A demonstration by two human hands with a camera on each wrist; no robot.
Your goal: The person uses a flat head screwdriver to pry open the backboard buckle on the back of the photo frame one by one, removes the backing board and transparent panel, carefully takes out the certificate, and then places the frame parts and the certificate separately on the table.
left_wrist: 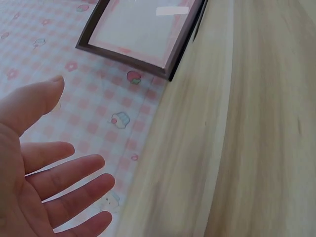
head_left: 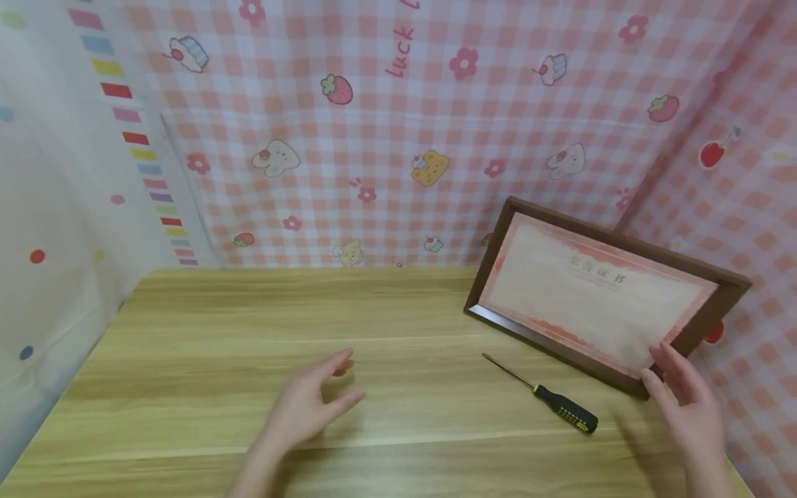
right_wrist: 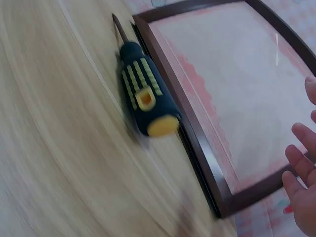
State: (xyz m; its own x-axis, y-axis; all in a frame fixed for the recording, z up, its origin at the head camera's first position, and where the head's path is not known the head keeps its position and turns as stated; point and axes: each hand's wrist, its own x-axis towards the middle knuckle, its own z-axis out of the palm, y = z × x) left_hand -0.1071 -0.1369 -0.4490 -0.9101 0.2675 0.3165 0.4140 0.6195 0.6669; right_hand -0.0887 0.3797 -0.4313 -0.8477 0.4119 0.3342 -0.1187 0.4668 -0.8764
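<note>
A brown picture frame (head_left: pixel 623 242) holding a pink-bordered certificate (head_left: pixel 591 297) stands tilted back at the table's right rear. At its lower right corner is my right hand (head_left: pixel 688 401), fingers spread and loosely bent, with the fingertips (right_wrist: pixel 296 163) overlapping the frame's edge in the right wrist view. A screwdriver (head_left: pixel 565 409) with a black and yellow handle lies on the table in front of the frame, left of that hand. My left hand (head_left: pixel 311 401) hovers over the middle of the table, thumb and fingers apart, holding nothing.
The wood-grain table (head_left: pixel 249 332) extends left and forward. Behind it hangs a pink checked curtain (head_left: pixel 373 138) with printed fruit and cakes. Another checked cloth (head_left: pixel 735 207) closes the right side, and a white dotted cloth (head_left: pixel 50 207) the left.
</note>
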